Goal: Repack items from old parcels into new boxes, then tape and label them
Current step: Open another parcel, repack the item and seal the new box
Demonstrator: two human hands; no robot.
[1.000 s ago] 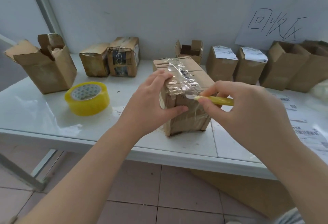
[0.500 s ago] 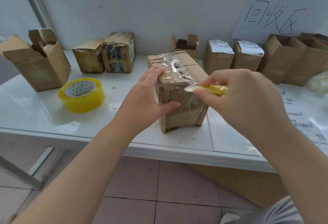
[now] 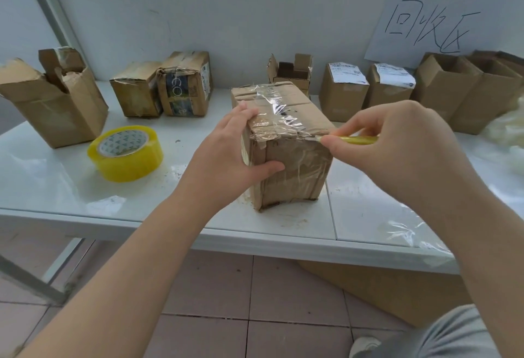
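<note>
One wide-angle head-worn view looks forward and down from the near edge of the desk (image 3: 56,187), close over the taped parcel (image 3: 297,164), with the wall (image 3: 226,17) beyond and floor tiles (image 3: 212,286) below.

Parcel-packing station. Worn cardboard parcels (image 3: 184,85) and labelled boxes (image 3: 343,88) line a white worktop (image 3: 56,187) beside a tape roll (image 3: 126,153). A handwritten sign (image 3: 425,25) hangs on the wall (image 3: 226,17).

White surface (image 3: 56,187), taped box (image 3: 295,164) before me, tape roll (image 3: 126,156) left of it, boxes (image 3: 343,93) along the back.
</note>
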